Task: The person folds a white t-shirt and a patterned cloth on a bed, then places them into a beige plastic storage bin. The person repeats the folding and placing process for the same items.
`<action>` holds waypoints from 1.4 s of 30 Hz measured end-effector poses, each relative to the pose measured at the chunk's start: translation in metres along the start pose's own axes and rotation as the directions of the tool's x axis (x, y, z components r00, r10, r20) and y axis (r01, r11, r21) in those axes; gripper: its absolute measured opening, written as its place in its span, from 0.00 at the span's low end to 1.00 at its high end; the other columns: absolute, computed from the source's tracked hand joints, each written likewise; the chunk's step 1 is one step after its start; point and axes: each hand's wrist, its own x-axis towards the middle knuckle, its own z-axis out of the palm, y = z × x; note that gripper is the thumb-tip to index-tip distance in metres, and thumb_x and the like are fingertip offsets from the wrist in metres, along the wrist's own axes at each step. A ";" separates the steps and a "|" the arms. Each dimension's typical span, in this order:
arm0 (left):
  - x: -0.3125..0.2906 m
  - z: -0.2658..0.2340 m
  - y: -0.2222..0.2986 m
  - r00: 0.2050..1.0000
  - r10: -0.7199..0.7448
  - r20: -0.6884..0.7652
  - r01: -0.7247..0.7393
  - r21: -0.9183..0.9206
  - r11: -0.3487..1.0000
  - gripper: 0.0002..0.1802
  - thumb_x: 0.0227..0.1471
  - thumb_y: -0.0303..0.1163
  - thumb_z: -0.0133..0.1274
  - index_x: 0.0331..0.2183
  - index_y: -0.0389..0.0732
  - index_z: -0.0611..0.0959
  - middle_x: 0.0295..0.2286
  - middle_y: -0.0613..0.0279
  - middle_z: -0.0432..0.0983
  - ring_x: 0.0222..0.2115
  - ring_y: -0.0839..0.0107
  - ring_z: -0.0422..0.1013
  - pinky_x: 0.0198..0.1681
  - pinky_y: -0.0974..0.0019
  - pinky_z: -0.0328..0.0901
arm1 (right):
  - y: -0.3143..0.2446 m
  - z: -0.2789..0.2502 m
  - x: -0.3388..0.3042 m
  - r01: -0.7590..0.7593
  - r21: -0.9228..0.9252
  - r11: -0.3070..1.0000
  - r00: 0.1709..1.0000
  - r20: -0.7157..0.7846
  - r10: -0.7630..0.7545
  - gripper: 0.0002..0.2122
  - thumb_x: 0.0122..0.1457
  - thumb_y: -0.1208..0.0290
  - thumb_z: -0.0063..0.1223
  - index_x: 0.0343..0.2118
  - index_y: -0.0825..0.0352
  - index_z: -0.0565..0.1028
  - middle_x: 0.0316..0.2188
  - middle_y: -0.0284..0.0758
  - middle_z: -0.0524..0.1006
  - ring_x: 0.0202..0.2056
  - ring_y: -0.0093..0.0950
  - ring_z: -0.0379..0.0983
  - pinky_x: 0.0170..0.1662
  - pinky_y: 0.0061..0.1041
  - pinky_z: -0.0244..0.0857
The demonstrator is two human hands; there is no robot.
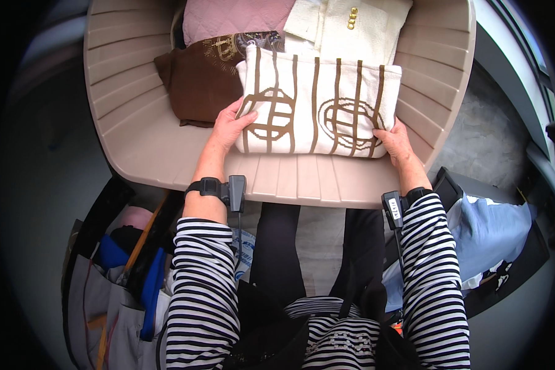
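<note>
Both hands grip a folded white knit garment (308, 111) with brown stripes and ring-like patterns, its exact kind hidden by the folds. My left hand (231, 123) pinches its left side, thumb on top and fingers underneath. At the right lower corner, my right hand (393, 139) holds on in the same way. Behind its left end is a folded brown cloth (197, 92) with a gold crown print. A cream garment (367, 31) with gold buttons is folded just beyond it. Under all of these is a ribbed beige plastic surface (290, 185) with raised, curving sides.
A pink quilted cloth (234, 18) lies at the far side. On the floor to the left stands a grey fabric bin (95, 290) with blue and pink items. To the right, a dark open case (530, 246) holds light blue cloth (490, 231).
</note>
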 end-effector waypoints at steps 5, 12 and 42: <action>0.021 -0.024 -0.025 0.997 -0.073 -0.021 0.076 0.253 0.964 0.29 0.58 0.22 0.55 0.61 0.40 0.75 0.51 0.63 0.80 0.49 0.75 0.74 0.58 0.67 0.66 | 0.049 0.022 0.027 -0.009 -0.019 1.000 0.985 -0.175 0.006 0.29 0.49 0.88 0.49 0.59 0.70 0.71 0.52 0.38 0.79 0.52 0.31 0.74 0.59 0.29 0.64; 0.035 0.006 0.017 0.929 -0.075 -0.361 0.368 0.898 0.240 0.30 0.53 0.42 0.66 0.51 0.37 0.76 0.48 0.42 0.79 0.51 0.51 0.75 0.53 0.53 0.70 | 0.064 0.031 0.031 -0.060 -0.424 0.904 0.919 -0.376 -0.115 0.39 0.50 0.72 0.63 0.65 0.73 0.58 0.57 0.55 0.73 0.58 0.48 0.71 0.62 0.40 0.65; 0.056 0.016 -0.013 0.724 -0.156 0.672 -0.568 0.452 -0.688 0.46 0.54 0.40 0.59 0.67 0.81 0.56 0.71 0.81 0.43 0.71 0.71 0.44 0.69 0.26 0.42 | -0.003 0.038 0.104 0.197 -0.980 0.025 0.809 0.148 -0.569 0.48 0.54 0.37 0.59 0.73 0.38 0.44 0.76 0.24 0.39 0.75 0.27 0.35 0.66 0.71 0.42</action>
